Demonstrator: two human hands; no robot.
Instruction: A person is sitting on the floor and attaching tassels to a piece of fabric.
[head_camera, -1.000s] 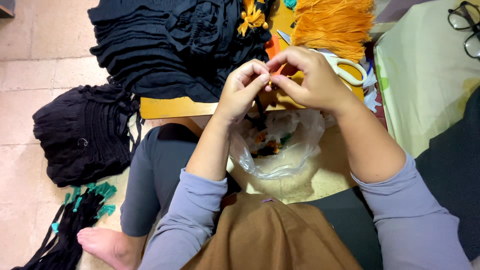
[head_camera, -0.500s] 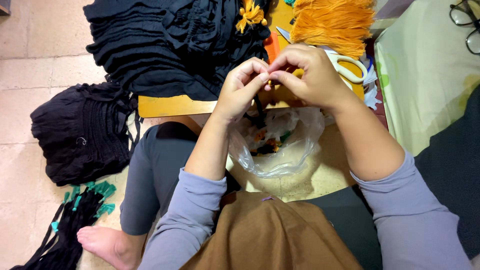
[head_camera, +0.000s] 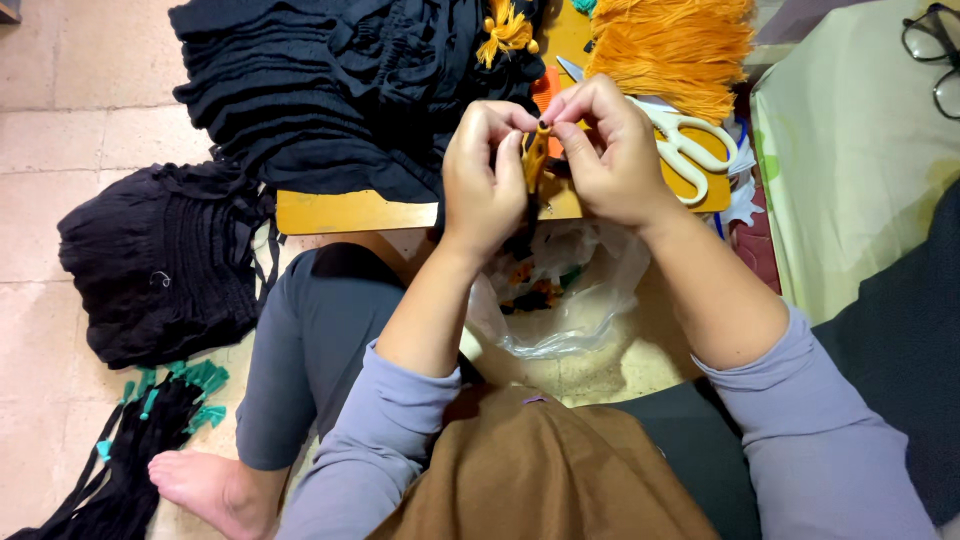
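Note:
My left hand (head_camera: 485, 175) and my right hand (head_camera: 605, 150) meet above my lap, both pinching a small orange tassel (head_camera: 535, 160) on a black cord between their fingertips. Right below the hands lies an open clear plastic bag (head_camera: 570, 300) with small coloured pieces inside. A low yellow wooden board (head_camera: 350, 212) lies just beyond the hands. On it rest white-handled scissors (head_camera: 690, 140) and a bundle of orange yarn (head_camera: 675, 45).
A stack of black garments (head_camera: 320, 90) covers the board's left part, one carrying an orange tassel (head_camera: 505, 30). Another black pile (head_camera: 160, 265) lies on the tiled floor at left, with teal-tasselled cords (head_camera: 150, 420) below it. Glasses (head_camera: 935, 55) rest on a pale cloth at right.
The hands have stayed together at the same spot; the fingers have shifted slightly, so the orange tassel now shows upright between them.

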